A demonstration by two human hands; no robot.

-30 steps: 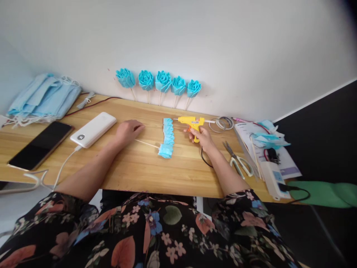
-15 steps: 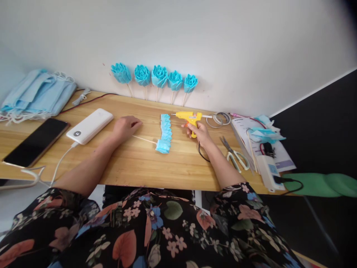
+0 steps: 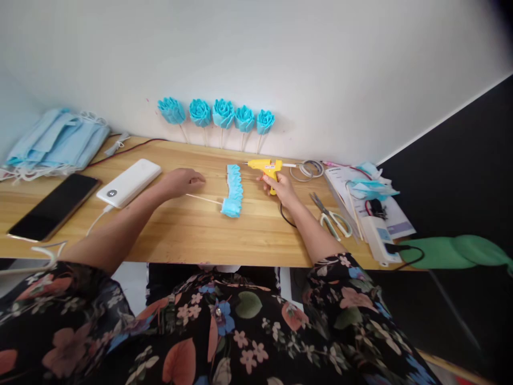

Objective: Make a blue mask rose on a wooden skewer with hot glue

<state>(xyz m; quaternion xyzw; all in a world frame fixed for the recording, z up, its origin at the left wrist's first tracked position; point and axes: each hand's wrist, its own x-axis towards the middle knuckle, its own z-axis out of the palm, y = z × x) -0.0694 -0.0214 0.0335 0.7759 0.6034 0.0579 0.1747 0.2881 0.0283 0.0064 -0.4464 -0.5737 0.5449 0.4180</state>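
Observation:
My right hand (image 3: pixel 280 188) is wrapped around the handle of a yellow hot glue gun (image 3: pixel 262 164), with a white glue stick out of its back and its nozzle pointing left. Just left of the nozzle lies a pleated light-blue strip (image 3: pixel 234 182) of mask-like fabric. At the strip's near end, blue fabric is rolled around the tip of a thin wooden stick (image 3: pixel 204 199), which points left. My left hand (image 3: pixel 183 182) is above the table near the stick's free end, holding nothing, its fingers loosely bent and apart.
Several blue fabric roses (image 3: pixel 223 113) on sticks lean against the wall. Left are a mask stack (image 3: pixel 60 139), a black phone (image 3: pixel 54 207) and a white power bank (image 3: pixel 129 183). Right are scissors (image 3: pixel 331 218), a tape roll (image 3: pixel 311 169), papers (image 3: pixel 336 179) and a power strip (image 3: pixel 380 240).
My left hand has loosened, its fingers reaching a little further out to the right. My right hand keeps hold of the glue gun. The whole view has shifted slightly.

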